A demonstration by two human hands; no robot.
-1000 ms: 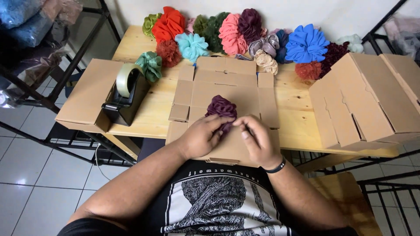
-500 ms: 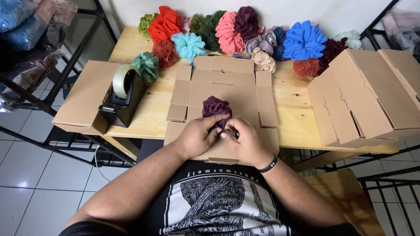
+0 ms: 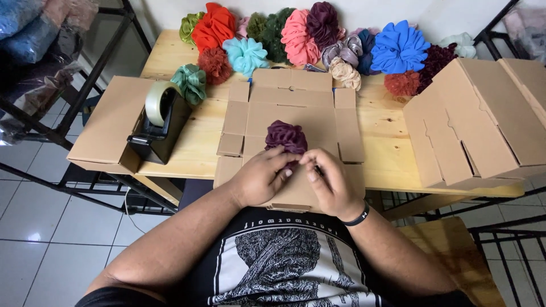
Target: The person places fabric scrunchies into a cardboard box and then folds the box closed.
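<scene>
While both hands [image 3: 263, 176] [image 3: 330, 183] pinch it, the purple scrunchie [image 3: 286, 137] rests on the unfolded box [image 3: 291, 96].

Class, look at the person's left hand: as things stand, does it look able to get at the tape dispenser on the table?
Probably yes. The left hand rests at the dark purple scrunchie on the flat cardboard box; the tape dispenser stands to its left on the same side, with only bare wooden table between them.
</scene>
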